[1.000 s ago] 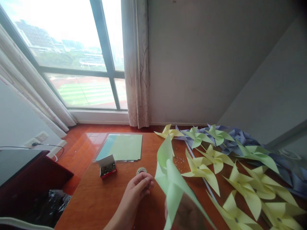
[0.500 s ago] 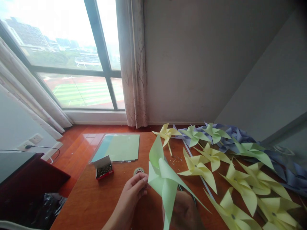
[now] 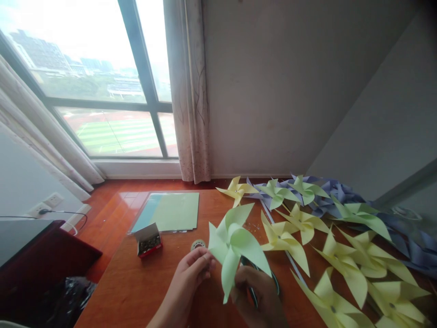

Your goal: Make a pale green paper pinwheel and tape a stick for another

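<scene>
A light green paper pinwheel (image 3: 234, 248) is held above the wooden table (image 3: 136, 287), its face turned toward me. My right hand (image 3: 261, 296) is closed below it, gripping it from underneath, with a thin stick showing through the fingers. My left hand (image 3: 194, 271) has its fingers curled together at the pinwheel's left blade, touching its edge. A small roll of tape (image 3: 198, 244) lies just beyond my left fingers.
Several yellow, green and purple pinwheels (image 3: 327, 223) cover the table's right side. A stack of coloured paper sheets (image 3: 167, 212) and a small open red box (image 3: 147, 240) lie at the left. A window, a curtain (image 3: 189, 91) and a wall stand behind.
The green pinwheel has turned from edge-on to facing me and dropped lower. My right hand has risen into view beneath it. My left hand stayed at its left blade.
</scene>
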The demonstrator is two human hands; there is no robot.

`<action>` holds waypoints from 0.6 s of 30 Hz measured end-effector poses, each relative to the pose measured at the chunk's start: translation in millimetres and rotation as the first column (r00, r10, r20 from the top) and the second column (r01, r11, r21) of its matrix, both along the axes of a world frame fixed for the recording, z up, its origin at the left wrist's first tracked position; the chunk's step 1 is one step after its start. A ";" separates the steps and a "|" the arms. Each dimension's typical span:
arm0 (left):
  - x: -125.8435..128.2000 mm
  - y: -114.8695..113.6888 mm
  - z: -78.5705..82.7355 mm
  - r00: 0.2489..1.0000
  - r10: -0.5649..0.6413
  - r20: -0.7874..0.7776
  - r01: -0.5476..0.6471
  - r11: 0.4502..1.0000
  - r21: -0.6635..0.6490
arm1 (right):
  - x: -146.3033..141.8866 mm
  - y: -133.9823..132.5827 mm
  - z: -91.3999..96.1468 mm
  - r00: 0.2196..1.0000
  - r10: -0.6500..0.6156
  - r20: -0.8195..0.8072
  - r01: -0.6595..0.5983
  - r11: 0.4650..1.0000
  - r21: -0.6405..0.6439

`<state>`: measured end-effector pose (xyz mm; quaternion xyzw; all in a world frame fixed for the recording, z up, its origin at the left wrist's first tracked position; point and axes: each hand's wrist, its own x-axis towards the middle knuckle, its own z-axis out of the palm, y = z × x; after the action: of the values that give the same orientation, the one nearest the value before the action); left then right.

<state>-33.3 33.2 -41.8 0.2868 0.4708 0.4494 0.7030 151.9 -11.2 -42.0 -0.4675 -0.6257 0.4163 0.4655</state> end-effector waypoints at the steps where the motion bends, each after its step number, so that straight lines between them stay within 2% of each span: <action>1: 0.7 -0.1 2.6 1.000 0.005 0.004 -0.004 1.000 -0.019 | 0.4 0.8 -1.4 1.000 -0.001 0.003 0.001 1.000 -0.002; 8: 6.5 -3.9 26.6 0.999 0.043 -0.006 -0.043 0.999 -0.028 | -4.2 -1.4 5.3 1.000 0.017 0.021 -0.016 1.000 -0.020; 13: 6.6 -3.0 20.1 0.997 0.072 -0.023 -0.073 0.996 -0.045 | -3.5 -0.8 4.6 0.992 0.104 -0.068 -0.111 0.988 -0.107; 18: 7.0 -3.8 18.5 0.999 0.046 -0.021 -0.046 0.998 -0.039 | -2.0 -3.8 -1.5 0.972 0.148 -0.184 -0.181 0.967 -0.178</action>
<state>-26.3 29.4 -23.3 0.2665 0.4930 0.4532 0.6932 149.9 -15.0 -43.5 -0.4199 -0.5773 0.5504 0.4330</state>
